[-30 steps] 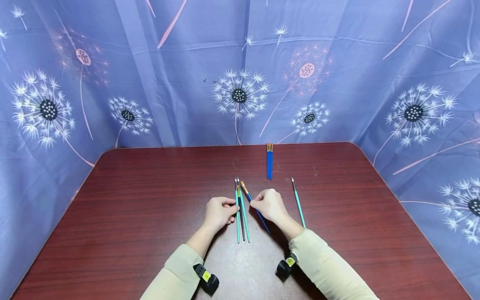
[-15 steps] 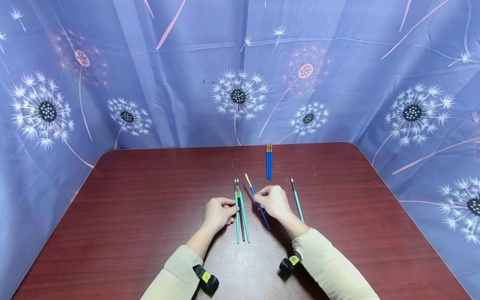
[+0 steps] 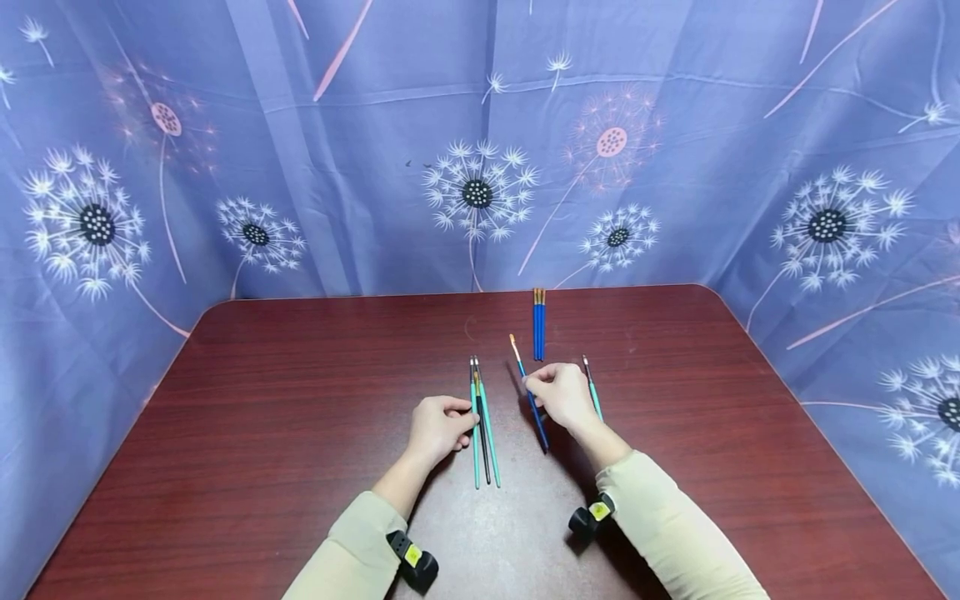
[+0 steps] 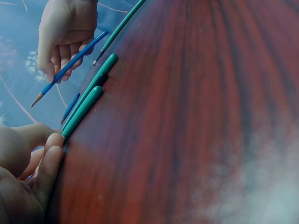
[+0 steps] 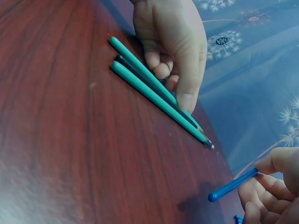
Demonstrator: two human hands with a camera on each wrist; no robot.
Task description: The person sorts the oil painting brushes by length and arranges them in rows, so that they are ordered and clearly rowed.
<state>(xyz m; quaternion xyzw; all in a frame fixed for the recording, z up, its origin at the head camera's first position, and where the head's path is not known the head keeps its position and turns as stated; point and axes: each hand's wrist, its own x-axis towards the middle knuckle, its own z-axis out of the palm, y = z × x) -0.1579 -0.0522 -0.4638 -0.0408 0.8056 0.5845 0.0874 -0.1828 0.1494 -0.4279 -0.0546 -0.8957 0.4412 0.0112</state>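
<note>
In the head view my left hand pinches the leftmost green paintbrush between thumb and fingers. Close on its right lie a black paintbrush and a second green paintbrush, bristles pointing away from me. My right hand pinches a blue paintbrush around its middle, tilted, with bristles far and up. The left wrist view shows this blue paintbrush raised off the tabletop. Its handle end sticks out of my fingers in the right wrist view.
Several blue paintbrushes lie side by side near the table's far edge. Another green paintbrush lies to the right, partly hidden behind my right hand and wrist. A blue dandelion-print curtain surrounds the dark red wooden table.
My right hand has lifted the blue paintbrush and carried it right and away from me, apart from the green and black paintbrushes. My left hand has stayed in place.
</note>
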